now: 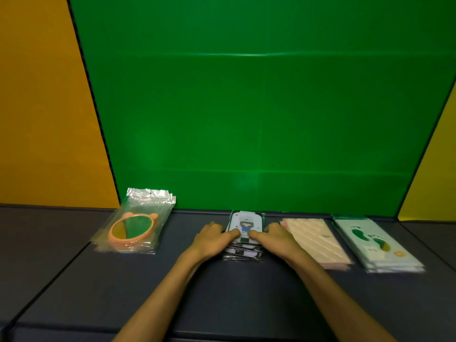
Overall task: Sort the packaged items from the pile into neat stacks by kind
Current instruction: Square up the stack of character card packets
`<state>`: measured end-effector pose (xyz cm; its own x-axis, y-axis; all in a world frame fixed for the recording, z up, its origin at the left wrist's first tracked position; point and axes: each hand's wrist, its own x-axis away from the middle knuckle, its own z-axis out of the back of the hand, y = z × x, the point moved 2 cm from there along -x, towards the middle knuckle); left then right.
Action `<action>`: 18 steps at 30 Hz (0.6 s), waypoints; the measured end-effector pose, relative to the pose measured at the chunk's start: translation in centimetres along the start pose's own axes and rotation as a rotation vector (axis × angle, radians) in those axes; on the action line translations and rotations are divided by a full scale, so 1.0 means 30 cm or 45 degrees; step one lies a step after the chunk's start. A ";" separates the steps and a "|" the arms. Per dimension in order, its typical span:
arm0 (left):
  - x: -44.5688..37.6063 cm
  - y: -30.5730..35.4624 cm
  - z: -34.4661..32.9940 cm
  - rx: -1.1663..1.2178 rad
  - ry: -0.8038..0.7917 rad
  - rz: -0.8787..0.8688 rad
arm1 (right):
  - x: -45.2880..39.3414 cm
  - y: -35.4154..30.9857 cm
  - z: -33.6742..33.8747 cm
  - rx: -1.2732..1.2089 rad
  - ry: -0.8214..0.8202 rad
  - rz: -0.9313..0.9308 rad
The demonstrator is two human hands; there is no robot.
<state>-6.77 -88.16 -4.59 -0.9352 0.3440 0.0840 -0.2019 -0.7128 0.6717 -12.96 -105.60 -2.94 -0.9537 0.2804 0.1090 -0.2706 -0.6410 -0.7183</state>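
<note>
Four stacks of packaged items lie in a row on the dark table. A stack of white cards with a cartoon girl sits in the middle. My left hand grips its left side and my right hand grips its right side, with both thumbs lying on the top card. To the left lies a stack of orange bear-eared mirrors in clear bags. Right of the middle stack are pink striped packets, then pale green packets with footprints.
A green backdrop stands right behind the stacks, with yellow panels at both sides. The table's seams run across its near part.
</note>
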 end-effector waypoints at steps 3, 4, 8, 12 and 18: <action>-0.008 -0.018 0.002 0.259 -0.069 0.040 | -0.007 0.011 -0.024 -0.283 -0.023 -0.069; -0.003 -0.023 0.002 0.334 -0.093 0.057 | -0.009 0.014 -0.032 -0.354 -0.029 -0.090; -0.011 -0.054 0.010 0.577 -0.105 0.060 | -0.025 0.012 -0.065 -0.639 -0.052 -0.117; -0.007 -0.068 0.039 0.814 -0.030 -0.065 | -0.031 -0.029 -0.099 -0.858 -0.013 0.028; 0.025 -0.121 0.053 0.644 0.145 -0.324 | -0.046 -0.058 -0.143 -0.557 0.159 0.375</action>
<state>-6.27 -84.36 -5.80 -0.9066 0.3781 -0.1874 -0.2867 -0.2258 0.9310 -10.62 -101.81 -4.80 -0.9507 0.2336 -0.2038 0.1116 -0.3553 -0.9281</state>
